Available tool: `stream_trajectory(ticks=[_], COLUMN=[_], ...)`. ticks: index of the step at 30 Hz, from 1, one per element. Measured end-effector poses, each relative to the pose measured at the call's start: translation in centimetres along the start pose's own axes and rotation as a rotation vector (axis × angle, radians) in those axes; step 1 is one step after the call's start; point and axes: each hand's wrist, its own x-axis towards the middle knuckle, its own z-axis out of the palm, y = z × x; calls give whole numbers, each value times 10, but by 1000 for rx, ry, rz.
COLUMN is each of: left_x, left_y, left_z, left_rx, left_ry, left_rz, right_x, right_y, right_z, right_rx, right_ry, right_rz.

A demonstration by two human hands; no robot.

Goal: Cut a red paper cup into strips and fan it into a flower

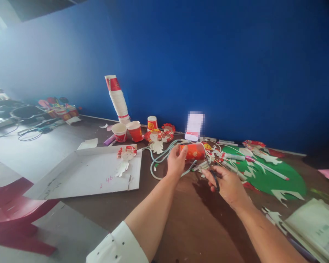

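My left hand (177, 160) grips a red paper cup (194, 151) lying sideways above the table, its end turned to the right. In my right hand (225, 181) is a pair of dark scissors (214, 178), with fingers through the handles. The blades reach up to the cup's right end; whether they cut into the paper I cannot tell. Just left of the cup, a pale cable (159, 160) loops over the brown table (181, 215). Behind the left hand lies a cut paper figure (156, 141) with a red and yellow fringe.
A leaning stack of paper cups (118, 102) stands by the blue wall (222, 65). A white board (84, 171) bears another paper figure (123, 166). To the right are a green disc (283, 179) with scraps and markers, and a book (316, 226). A pixelated phone-like rectangle (194, 126) leans behind.
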Motion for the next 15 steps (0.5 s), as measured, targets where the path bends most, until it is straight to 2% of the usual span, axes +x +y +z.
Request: stream_trajectory(ticks=[9,15], left_x=[-6,-5], left_y=[6,2], left_z=[1,1], left_rx=[71,67], left_ry=[-61,-73], left_rz=[121,187], right_x=[1,-1], right_y=[-8,-9], right_z=[-3,-6], right_rx=[109,30], right_ry=[79,99], right_rz=[32,21])
